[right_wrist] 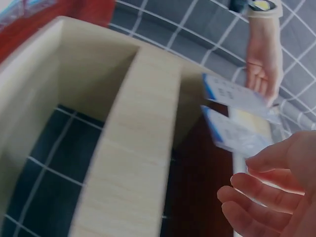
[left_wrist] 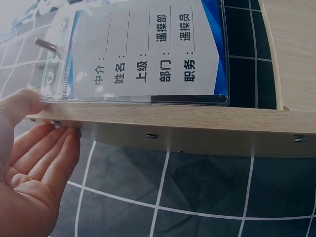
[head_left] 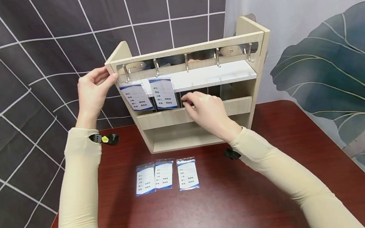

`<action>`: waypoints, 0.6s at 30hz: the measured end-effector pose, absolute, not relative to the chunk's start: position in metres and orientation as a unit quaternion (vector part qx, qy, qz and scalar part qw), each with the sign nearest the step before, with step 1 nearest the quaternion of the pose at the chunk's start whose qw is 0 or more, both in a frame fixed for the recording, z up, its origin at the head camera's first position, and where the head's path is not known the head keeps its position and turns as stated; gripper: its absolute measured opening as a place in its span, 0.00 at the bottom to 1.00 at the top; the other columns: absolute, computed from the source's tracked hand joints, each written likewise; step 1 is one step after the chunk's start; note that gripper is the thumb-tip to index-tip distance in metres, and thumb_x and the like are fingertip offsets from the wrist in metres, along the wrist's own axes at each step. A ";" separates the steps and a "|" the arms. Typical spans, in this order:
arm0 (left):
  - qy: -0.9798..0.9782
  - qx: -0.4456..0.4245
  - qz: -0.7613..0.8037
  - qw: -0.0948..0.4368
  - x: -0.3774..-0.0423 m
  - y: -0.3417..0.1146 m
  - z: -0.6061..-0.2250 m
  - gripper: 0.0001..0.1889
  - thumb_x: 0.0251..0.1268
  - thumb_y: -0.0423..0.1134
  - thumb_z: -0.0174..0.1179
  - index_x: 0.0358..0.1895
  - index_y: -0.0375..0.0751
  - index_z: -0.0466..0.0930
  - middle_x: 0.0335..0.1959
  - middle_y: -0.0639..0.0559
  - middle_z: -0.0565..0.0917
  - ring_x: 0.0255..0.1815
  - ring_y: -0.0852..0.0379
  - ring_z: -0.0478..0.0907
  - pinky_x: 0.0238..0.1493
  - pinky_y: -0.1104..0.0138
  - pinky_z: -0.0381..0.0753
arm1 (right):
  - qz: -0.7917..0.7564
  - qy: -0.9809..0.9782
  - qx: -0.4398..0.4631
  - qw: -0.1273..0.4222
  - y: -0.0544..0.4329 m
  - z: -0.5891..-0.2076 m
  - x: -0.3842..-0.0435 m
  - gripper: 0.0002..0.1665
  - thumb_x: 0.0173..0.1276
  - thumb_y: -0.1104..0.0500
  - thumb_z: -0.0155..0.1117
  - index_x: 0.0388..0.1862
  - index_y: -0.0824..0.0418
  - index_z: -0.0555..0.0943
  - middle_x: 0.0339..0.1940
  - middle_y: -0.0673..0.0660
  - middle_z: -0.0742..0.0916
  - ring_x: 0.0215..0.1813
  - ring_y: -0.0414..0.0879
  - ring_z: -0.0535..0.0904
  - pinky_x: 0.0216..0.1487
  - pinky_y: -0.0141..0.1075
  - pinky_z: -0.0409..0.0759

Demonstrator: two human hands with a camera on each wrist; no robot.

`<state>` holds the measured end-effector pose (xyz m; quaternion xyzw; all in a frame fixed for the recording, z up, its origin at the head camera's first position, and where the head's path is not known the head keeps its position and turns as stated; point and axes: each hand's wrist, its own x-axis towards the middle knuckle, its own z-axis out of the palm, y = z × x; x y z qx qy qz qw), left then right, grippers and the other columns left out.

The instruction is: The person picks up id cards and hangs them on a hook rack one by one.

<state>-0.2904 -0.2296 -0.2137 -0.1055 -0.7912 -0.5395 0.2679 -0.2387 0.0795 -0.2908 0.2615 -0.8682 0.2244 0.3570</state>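
My left hand [head_left: 95, 91] grips the upper left corner of a pale wooden shelf rack [head_left: 199, 112], thumb at the front edge and fingers on the outer side. From the rack's two leftmost hooks hang badges in clear sleeves: a left badge [head_left: 136, 97] and a second badge [head_left: 164, 93], side by side. Just right of the second badge is my right hand [head_left: 209, 113], its fingers loosely bent. Nothing shows between those fingers in the right wrist view, where the thumb overlaps the edge of a hanging badge [right_wrist: 234, 131].
Three more badges lie on the red-brown table [head_left: 167, 219] before the rack: a left one [head_left: 145, 180], a middle one [head_left: 164, 175] overlapping it, and a right one [head_left: 187, 174] apart. Further metal hooks [head_left: 186, 62] line the rack's top rail. A dark gridded curtain [head_left: 148, 6] hangs behind.
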 end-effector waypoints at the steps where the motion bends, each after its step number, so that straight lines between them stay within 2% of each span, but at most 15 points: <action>1: -0.791 -0.106 -0.539 0.268 -0.290 -0.230 -0.214 0.24 0.62 0.38 0.71 0.60 0.32 0.81 0.58 0.39 0.83 0.56 0.59 0.83 0.60 0.68 0.79 | 0.220 -0.872 0.261 0.351 0.081 -0.295 -0.239 0.10 0.72 0.60 0.61 0.44 0.58 0.88 0.38 0.53 0.90 0.25 0.47 0.82 0.21 0.43 0.78; 6: -0.792 -0.104 -0.539 0.268 -0.291 -0.230 -0.214 0.24 0.62 0.38 0.71 0.60 0.32 0.81 0.58 0.39 0.83 0.56 0.59 0.83 0.60 0.68 0.79 | 0.200 -0.890 0.258 0.317 0.086 -0.319 -0.243 0.10 0.72 0.61 0.60 0.44 0.59 0.87 0.35 0.54 0.89 0.24 0.46 0.81 0.19 0.41 0.78; 12: -0.791 -0.106 -0.539 0.271 -0.291 -0.230 -0.214 0.24 0.62 0.37 0.71 0.60 0.32 0.81 0.57 0.38 0.83 0.55 0.60 0.84 0.60 0.68 0.79 | 0.199 -0.904 0.254 0.281 0.090 -0.346 -0.246 0.08 0.72 0.60 0.63 0.43 0.58 0.87 0.40 0.54 0.91 0.33 0.48 0.87 0.24 0.44 0.83; 18: -0.793 -0.105 -0.536 0.271 -0.291 -0.230 -0.214 0.24 0.63 0.37 0.71 0.60 0.32 0.81 0.57 0.39 0.84 0.55 0.60 0.84 0.60 0.68 0.79 | 0.210 -0.911 0.247 0.253 0.092 -0.369 -0.245 0.07 0.71 0.60 0.64 0.43 0.58 0.87 0.39 0.54 0.90 0.35 0.50 0.87 0.30 0.47 0.85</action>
